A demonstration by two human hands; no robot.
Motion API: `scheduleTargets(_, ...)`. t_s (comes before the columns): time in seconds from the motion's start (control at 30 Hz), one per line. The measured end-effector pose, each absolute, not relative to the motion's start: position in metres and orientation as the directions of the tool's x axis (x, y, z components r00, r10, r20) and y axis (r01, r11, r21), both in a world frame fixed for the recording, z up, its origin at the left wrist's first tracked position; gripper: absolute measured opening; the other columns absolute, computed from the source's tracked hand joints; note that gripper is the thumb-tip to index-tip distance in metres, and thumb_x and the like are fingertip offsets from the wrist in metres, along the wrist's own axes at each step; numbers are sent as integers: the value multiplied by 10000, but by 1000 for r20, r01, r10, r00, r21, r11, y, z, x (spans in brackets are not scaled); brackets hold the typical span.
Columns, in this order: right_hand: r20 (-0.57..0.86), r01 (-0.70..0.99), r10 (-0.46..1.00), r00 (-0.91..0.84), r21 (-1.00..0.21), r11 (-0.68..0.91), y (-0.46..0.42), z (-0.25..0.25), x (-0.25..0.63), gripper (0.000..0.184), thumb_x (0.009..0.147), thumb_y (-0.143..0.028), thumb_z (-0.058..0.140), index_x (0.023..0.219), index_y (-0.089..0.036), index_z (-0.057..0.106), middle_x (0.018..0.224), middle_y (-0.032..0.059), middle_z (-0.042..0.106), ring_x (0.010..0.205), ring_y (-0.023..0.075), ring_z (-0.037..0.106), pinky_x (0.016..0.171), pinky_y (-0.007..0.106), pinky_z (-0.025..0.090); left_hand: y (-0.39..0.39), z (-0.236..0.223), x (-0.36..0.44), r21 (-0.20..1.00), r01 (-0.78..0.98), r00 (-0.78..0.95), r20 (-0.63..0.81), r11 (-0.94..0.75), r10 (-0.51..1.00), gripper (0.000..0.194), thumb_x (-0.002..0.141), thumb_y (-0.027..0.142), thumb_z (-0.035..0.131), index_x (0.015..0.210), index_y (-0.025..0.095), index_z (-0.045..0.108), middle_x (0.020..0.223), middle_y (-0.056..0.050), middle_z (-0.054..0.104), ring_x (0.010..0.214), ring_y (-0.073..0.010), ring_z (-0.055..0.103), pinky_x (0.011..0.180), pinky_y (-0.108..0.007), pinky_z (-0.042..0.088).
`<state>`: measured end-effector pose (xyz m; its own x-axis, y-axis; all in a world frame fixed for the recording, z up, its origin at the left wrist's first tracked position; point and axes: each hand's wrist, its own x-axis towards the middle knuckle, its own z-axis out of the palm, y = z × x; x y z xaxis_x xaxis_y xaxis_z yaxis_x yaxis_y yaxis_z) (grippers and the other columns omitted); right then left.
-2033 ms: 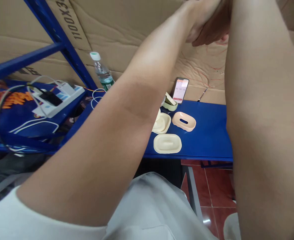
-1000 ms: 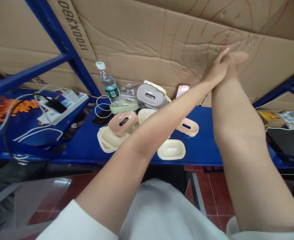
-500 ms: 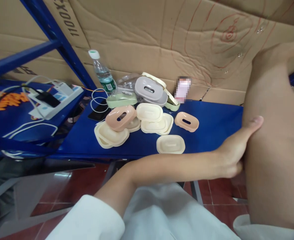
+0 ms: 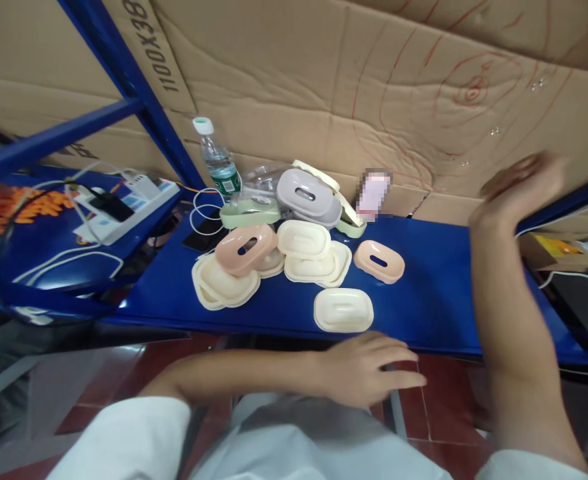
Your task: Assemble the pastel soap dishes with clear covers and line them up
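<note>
Bare desk [image 4: 439, 293] lies open right of centre, between the peach dish [image 4: 393, 265] and the right forearm [image 4: 507, 300]. Just below centre, a cream tray [image 4: 344, 310] obstructs the front edge; leftward, piled dishes [image 4: 304, 239] and a bottle [image 4: 219, 163] block passage, with cardboard [image 4: 274, 87] behind.

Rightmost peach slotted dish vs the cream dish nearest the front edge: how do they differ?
Colour: the peach dish is peach, the cream dish pale cream.
Middle: the peach dish has an open slot; the cream dish shows none.
Pose: the peach dish sits skewed; the cream dish roughly parallels the front edge.
Shared: rounded oblong outline.
</note>
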<state>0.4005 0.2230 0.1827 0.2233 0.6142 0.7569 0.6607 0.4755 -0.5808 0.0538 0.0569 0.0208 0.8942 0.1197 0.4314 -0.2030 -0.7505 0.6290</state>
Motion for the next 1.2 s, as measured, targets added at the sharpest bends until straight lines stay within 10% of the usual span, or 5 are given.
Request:
scheduleTargets(0.1,718,798,676,167,-501,335,196,95,358,359,1157,-500,320,1190,-294,612,910,49,709,752,192,652,756,415,561,99,6,10,148,1,853,516,-989,78,303,1022,182,629,1312,183,714,1323,-137,743,1245,-276,688,1164,-471,479)
scheduleTargets(0.27,545,828,837,-45,-448,336,182,25,328,263,1040,-326,471,1092,-245,715,1284,138,698,1241,310,679,1034,534,567,127,7,-18,-74,83,901,432,-994,43,303,1041,291,638,1297,144,705,1245,-135,731,1175,-273,670,1098,-483,486)
scheduleTargets(0.67,193,906,965,-175,-351,234,172,21,345,469,1144,-489,351,1463,-287,628,1509,128,642,1449,321,573,1149,544,460,145,13,-38,73,85,916,386,-994,107,334,1038,421,637,1256,188,737,1371,-118,709,1203,-271,650,1143,-481,458)
scheduleTargets(0.9,15,939,958,-286,-192,284,146,31,322,742,986,-669,675,1635,-388,451,1729,124,436,1541,421,485,1147,638,500,149,10,-44,64,84,926,364,-994,102,257,1068,359,626,1259,237,747,1417,-88,700,1187,-266,649,1116,-512,482)
scheduleTargets(1.2,22,932,960,-279,-236,276,151,28,327,623,1021,-552,672,1593,-384,490,1739,109,418,1571,404,462,1181,631,508,154,11,-40,222,58,916,375,-973,140,212,1052,333,604,1174,213,728,1410,-105,695,1162,-247,653,1131,-486,443)
